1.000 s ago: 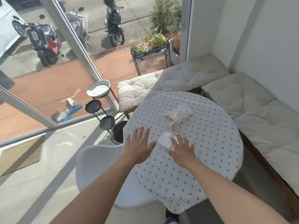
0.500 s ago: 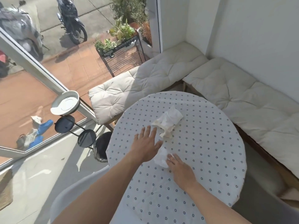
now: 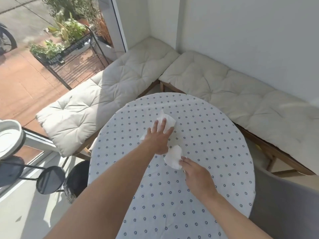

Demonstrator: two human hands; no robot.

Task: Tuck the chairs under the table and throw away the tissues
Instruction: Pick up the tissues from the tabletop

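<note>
Tissues: two white crumpled ones, both on the round table (image 3: 215, 169) w/ its dotted cloth. Far tissue (image 3: 168, 120) lies toward the table's far half, a bit left of centre; left hand (image 3: 159, 137) is pressed flat on top of it, fingers spread, not closed round it, so palm down and nothing gripped; a corner of the tissue pokes out by the wrist on the left side too. Near tissue (image 3: 173, 156) sits just nearer the person than that hand, touching or almost touching the heel of it, approx at table centre. Right hand (image 3: 196, 176) reaches in from the near side, fingertips (image 3: 183, 161) at the near tissue's right edge and pinching it; the fingers curl around the paper's edge, though how firm the hold is can't be told. Both forearms are bare and cross over the table's near half. Beyond the table's far and right edges: cream bench cushions (image 3: 120, 80) in an L along the wall and window. Right of the table, near side: grey chair (image 3: 284, 204), its back close to the table rim; can't tell how far the seat goes under. Left of the table: black stand w/ round trays (image 3: 50, 181), on the floor by the glass.
</note>
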